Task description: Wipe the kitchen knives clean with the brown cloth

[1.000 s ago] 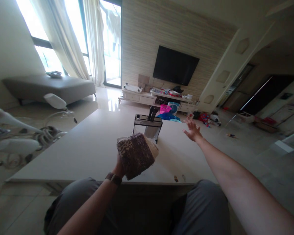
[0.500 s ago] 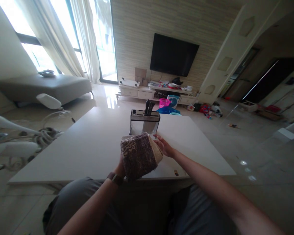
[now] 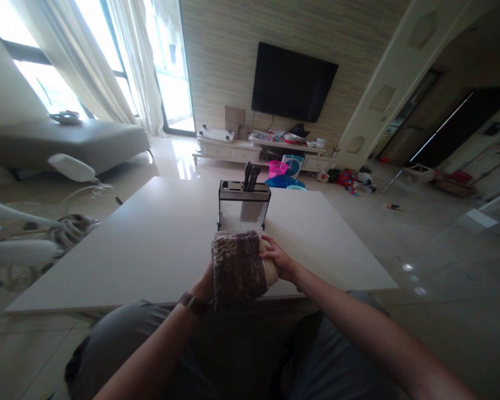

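A brown patterned cloth (image 3: 238, 268) with a beige layer on its right side hangs folded over the near edge of the white table (image 3: 158, 244). My left hand (image 3: 207, 280) holds the cloth from its left side, its fingers mostly hidden behind it. At the right edge, my right hand (image 3: 278, 258) grips the cloth with its fingers over the beige part. Just beyond the cloth stands a knife rack (image 3: 244, 191) with dark-handled knives (image 3: 250, 176) upright in it.
Past the table are a pink basket (image 3: 278, 168), a blue bag (image 3: 284, 181) and a long white cabinet (image 3: 244, 153) under a television (image 3: 294, 82). A white chandelier-like fixture (image 3: 73, 168) lies at the left. My knees are below the table's near edge.
The cloth has turned more upright and moved slightly right. My right hand has closed onto its right edge. The camera view has shifted slightly.
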A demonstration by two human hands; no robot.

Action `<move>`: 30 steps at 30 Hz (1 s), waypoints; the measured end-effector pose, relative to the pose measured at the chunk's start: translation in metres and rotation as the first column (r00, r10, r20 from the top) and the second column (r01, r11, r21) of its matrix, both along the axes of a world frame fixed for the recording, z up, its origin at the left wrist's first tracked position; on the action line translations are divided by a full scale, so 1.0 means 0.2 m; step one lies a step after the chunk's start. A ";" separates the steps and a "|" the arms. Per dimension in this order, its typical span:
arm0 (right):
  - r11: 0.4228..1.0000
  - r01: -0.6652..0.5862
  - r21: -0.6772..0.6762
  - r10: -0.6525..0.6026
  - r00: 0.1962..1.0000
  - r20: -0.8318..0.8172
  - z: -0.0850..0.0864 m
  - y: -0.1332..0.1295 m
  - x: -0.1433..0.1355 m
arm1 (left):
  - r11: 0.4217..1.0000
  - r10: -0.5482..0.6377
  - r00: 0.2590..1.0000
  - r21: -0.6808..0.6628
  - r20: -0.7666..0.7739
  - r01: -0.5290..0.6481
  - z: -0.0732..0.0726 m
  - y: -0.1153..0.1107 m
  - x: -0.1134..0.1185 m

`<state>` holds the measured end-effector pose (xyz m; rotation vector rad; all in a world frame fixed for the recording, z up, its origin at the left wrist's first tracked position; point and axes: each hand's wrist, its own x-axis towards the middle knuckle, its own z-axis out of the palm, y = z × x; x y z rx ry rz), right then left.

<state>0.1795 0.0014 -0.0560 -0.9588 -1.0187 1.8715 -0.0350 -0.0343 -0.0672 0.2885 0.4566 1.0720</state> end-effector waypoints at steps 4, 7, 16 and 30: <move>0.997 0.071 0.020 -0.072 0.997 0.016 -0.04 -0.01 0.04 | 0.998 -0.035 0.998 -0.052 -0.056 0.032 0.04 -0.03 0.03; 0.988 0.146 0.043 -0.148 0.988 0.044 -0.06 0.02 0.13 | 0.989 -0.099 0.993 -0.114 -0.069 0.091 0.04 -0.04 0.02; 0.851 0.524 0.044 -0.503 0.787 0.358 -0.15 0.20 0.61 | 0.989 -0.134 0.960 -0.099 -0.246 0.113 0.00 -0.03 -0.01; 0.557 0.771 0.308 -0.779 0.357 0.515 -0.18 0.31 0.98 | 0.986 0.163 0.918 0.017 -0.361 -0.168 -0.05 -0.01 0.00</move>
